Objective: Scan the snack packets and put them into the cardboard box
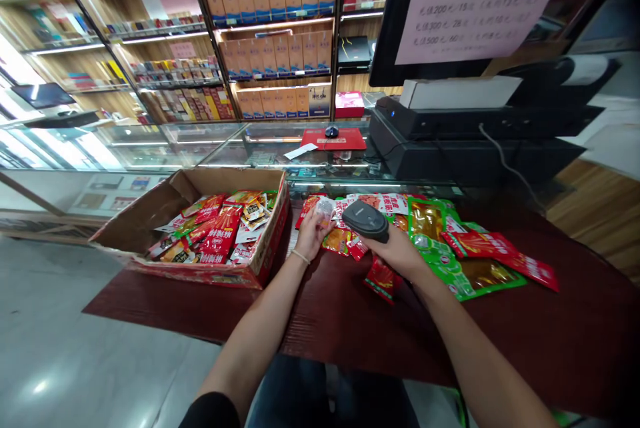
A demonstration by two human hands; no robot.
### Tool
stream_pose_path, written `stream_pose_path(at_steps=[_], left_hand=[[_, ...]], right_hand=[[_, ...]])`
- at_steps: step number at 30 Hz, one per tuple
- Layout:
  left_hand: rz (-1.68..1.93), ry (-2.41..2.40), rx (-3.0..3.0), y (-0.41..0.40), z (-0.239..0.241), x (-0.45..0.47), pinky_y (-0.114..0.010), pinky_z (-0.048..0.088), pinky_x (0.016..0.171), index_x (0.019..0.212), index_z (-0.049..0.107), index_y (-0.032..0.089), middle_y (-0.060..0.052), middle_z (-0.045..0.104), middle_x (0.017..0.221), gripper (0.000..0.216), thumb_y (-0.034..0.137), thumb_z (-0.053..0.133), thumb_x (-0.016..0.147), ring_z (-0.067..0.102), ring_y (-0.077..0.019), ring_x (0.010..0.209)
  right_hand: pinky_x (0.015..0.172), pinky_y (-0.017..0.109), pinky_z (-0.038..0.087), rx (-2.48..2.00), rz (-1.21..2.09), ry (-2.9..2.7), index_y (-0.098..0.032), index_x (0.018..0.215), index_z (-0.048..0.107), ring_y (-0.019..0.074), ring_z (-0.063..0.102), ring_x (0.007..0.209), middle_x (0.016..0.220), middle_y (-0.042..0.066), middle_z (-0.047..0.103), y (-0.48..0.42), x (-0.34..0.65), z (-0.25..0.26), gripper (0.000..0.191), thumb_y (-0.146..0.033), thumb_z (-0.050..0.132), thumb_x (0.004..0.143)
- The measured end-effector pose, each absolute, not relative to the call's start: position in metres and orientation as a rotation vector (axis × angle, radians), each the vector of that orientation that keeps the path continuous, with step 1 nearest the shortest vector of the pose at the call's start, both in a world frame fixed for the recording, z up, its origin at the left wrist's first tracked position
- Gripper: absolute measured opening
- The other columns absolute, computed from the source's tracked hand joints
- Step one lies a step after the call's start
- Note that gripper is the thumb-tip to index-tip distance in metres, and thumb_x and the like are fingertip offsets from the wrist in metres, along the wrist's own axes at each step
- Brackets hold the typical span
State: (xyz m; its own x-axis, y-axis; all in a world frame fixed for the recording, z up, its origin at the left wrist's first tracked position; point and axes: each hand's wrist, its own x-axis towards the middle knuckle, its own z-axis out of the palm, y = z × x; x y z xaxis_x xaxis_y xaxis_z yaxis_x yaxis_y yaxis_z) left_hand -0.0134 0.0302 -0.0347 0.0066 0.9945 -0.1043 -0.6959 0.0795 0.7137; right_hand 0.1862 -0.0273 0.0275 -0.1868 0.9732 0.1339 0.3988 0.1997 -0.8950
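My left hand [311,233] is closed around a small clear snack packet [325,209], held up just above the dark red table [350,321]. My right hand [397,249] grips a dark grey barcode scanner [366,220], whose head points left toward that packet. Under and behind both hands lies a loose spread of red and green snack packets [450,241]. One small red packet [381,279] lies below my right wrist.
An open cardboard box [150,211] full of snack packets sits on the table to the left. A black cash register with a monitor [475,128] stands at the back right, and a glass counter [300,148] and shelves of goods lie behind.
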Motion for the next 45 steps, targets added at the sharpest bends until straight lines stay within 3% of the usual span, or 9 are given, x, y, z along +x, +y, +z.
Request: stream_pose_path(at_steps=[3,9,14,18,23,29,33,40,45], left_hand=[[1.571,0.833,0.692,0.025,-0.015,-0.004,-0.032,0.056,0.080,0.102,0.062,0.018,-0.006,0.069,0.105,0.034,0.017,0.073,0.070,0.067,-0.0184,0.091],[1.734,1.049,1.331,-0.030,0.077,-0.025,-0.029,0.056,0.077,0.104,0.065,0.019,-0.005,0.071,0.100,0.024,0.027,0.066,0.081,0.067,-0.0169,0.085],[1.782,1.503,1.950,-0.069,0.124,-0.101,-0.030,0.052,0.087,0.110,0.068,0.025,-0.003,0.072,0.105,0.023,0.023,0.058,0.089,0.067,-0.0172,0.095],[1.579,1.897,2.093,-0.059,0.108,-0.167,-0.038,0.048,0.101,0.120,0.063,0.023,-0.007,0.068,0.119,0.035,0.015,0.053,0.088,0.063,-0.0213,0.110],[1.223,1.962,2.064,-0.045,0.080,-0.201,-0.047,0.034,0.115,0.137,0.050,0.016,-0.014,0.052,0.142,0.062,0.006,0.054,0.076,0.045,-0.0270,0.135],[1.302,1.909,2.055,-0.052,0.080,-0.193,-0.044,0.047,0.103,0.118,0.066,0.020,-0.009,0.069,0.119,0.037,0.014,0.052,0.084,0.063,-0.0240,0.113],[1.429,1.899,2.111,-0.055,0.090,-0.178,-0.042,0.051,0.094,0.115,0.067,0.023,-0.005,0.072,0.115,0.029,0.024,0.052,0.090,0.067,-0.0209,0.102],[1.460,1.543,2.246,-0.063,0.109,-0.091,-0.036,0.048,0.097,0.116,0.066,0.027,-0.003,0.070,0.116,0.028,0.028,0.051,0.093,0.065,-0.0193,0.105],[1.280,1.087,2.155,-0.042,0.066,0.005,-0.039,0.044,0.101,0.109,0.069,0.024,-0.006,0.071,0.111,0.024,0.026,0.057,0.088,0.062,-0.0240,0.108]], right_hand=[[0.042,0.028,0.041,-1.284,1.074,-1.553,-0.020,0.093,0.065,0.0158,0.052,0.039,0.049,-0.002,0.059,-0.028,0.189,0.029,0.035,-0.052,0.069,0.079],[0.043,0.028,0.040,-1.185,1.105,-1.463,-0.021,0.077,0.058,0.0147,0.052,0.041,0.049,-0.002,0.056,-0.028,0.191,0.025,0.036,-0.054,0.071,0.077],[0.044,0.027,0.040,-1.202,1.081,-1.564,-0.021,0.070,0.057,0.0143,0.052,0.040,0.047,-0.001,0.057,-0.032,0.184,0.026,0.038,-0.056,0.069,0.078],[0.046,0.028,0.042,-1.218,1.062,-1.634,-0.022,0.068,0.056,0.0149,0.053,0.041,0.047,-0.001,0.058,-0.035,0.177,0.030,0.038,-0.057,0.069,0.076],[0.044,0.028,0.041,-1.252,1.045,-1.668,-0.022,0.068,0.056,0.0154,0.053,0.040,0.046,-0.001,0.058,-0.033,0.173,0.030,0.039,-0.059,0.069,0.075],[0.047,0.029,0.043,-1.247,1.029,-1.639,-0.022,0.070,0.059,0.0157,0.052,0.040,0.045,-0.001,0.056,-0.030,0.178,0.029,0.037,-0.057,0.069,0.077],[0.045,0.029,0.041,-1.233,1.014,-1.630,-0.023,0.067,0.057,0.0146,0.050,0.041,0.046,-0.002,0.055,-0.028,0.195,0.040,0.037,-0.056,0.070,0.076],[0.038,0.026,0.035,-1.371,0.969,-1.531,-0.023,0.069,0.059,0.0126,0.045,0.037,0.044,-0.003,0.053,-0.041,0.250,0.053,0.037,-0.055,0.074,0.072],[0.043,0.028,0.039,-1.441,0.900,-1.446,-0.023,0.063,0.052,0.0134,0.048,0.039,0.046,-0.002,0.053,-0.073,0.286,0.038,0.041,-0.057,0.071,0.076]])
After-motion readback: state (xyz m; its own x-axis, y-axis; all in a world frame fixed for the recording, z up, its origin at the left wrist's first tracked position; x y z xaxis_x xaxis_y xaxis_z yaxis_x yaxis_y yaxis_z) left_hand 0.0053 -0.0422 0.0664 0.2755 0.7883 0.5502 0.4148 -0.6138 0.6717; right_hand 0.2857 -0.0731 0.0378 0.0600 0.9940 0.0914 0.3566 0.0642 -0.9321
